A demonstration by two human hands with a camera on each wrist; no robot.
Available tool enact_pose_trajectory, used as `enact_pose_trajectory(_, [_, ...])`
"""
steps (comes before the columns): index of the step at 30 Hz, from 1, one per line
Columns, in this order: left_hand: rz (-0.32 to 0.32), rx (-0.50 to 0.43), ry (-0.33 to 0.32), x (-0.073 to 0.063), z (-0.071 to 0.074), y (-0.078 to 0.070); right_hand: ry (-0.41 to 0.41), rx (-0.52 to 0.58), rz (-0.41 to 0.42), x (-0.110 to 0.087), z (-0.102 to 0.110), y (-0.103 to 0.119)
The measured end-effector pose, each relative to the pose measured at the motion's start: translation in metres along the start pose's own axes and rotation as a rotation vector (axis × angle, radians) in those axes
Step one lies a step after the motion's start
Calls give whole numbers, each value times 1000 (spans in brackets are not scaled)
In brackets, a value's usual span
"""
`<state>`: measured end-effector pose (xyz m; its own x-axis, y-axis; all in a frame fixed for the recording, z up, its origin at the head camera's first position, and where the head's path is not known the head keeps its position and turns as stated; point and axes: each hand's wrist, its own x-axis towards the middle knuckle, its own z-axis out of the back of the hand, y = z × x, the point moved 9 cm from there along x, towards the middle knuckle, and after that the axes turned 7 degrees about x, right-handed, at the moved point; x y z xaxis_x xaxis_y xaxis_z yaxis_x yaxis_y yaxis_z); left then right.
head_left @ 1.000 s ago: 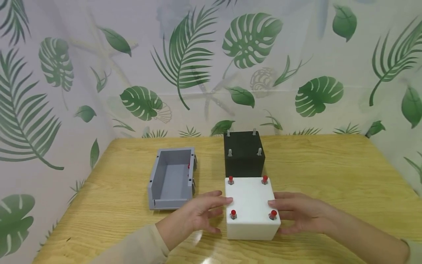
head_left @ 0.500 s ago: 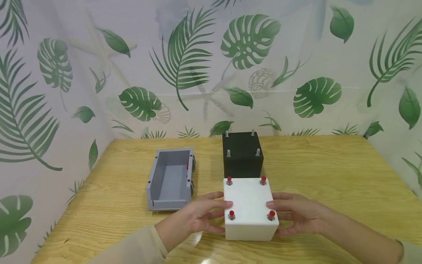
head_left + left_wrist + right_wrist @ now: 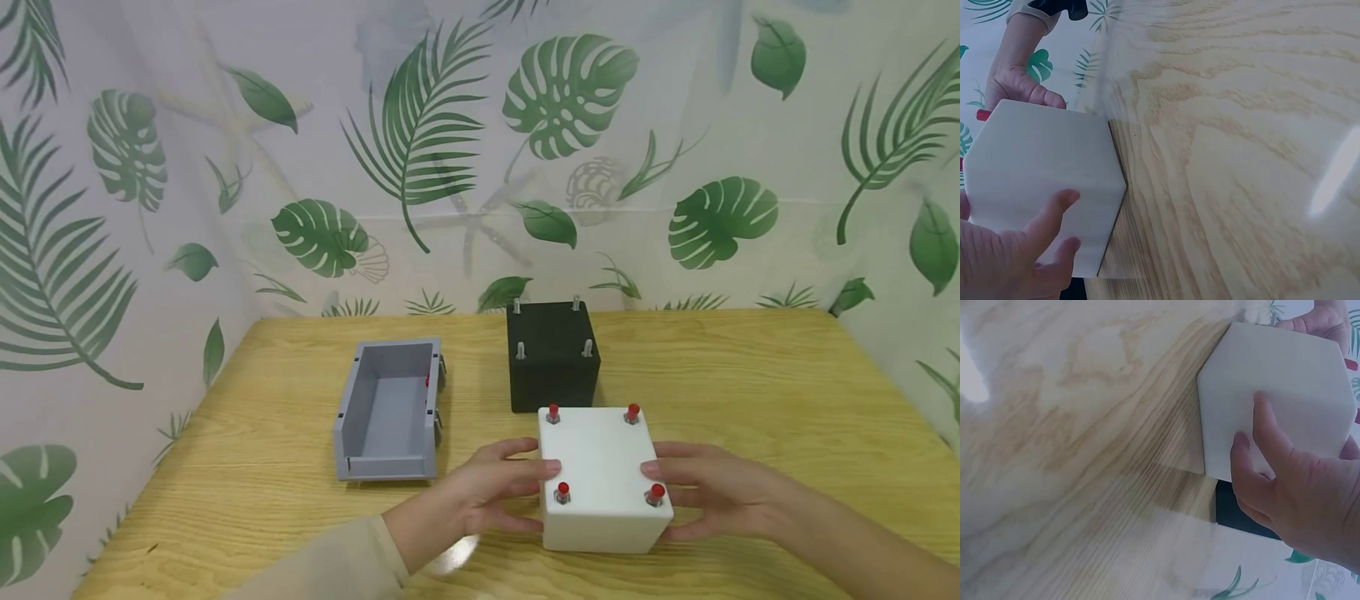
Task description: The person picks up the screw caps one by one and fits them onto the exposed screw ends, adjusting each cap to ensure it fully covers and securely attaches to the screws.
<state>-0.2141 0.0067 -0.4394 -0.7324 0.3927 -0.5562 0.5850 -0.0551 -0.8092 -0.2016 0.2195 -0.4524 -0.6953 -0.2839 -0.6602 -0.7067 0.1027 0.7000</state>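
Observation:
A white box [image 3: 600, 458] with a red-capped bolt at each top corner is near the table's front, between both hands. From its left side my left hand [image 3: 498, 492] holds it, thumb over the top edge and fingers against the side wall. On the opposite side my right hand [image 3: 716, 492] grips it the same way. In the left wrist view the white box [image 3: 1047, 156] shows its plain side walls, with fingertips [image 3: 1069, 197] on one of them. The right wrist view shows the right hand's fingers [image 3: 1266, 419] spread on the side of the white box [image 3: 1285, 369].
Behind the white box stands a black box [image 3: 553, 367] with upright silver bolts at its top corners. To the left lies a grey open bin [image 3: 386, 465], small red pieces at its right wall. A leaf-print cloth [image 3: 472, 167] hangs behind the wooden table [image 3: 787, 400].
Both hands have closed in on the white box and moved it to the right, out of line with the black box. The grey bin and black box stay in place.

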Motion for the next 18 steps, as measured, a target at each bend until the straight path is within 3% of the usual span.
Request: enact_pose_trajectory(18, [-11,26,-1,19,-34,-1,221,-70,69,-9,37,5])
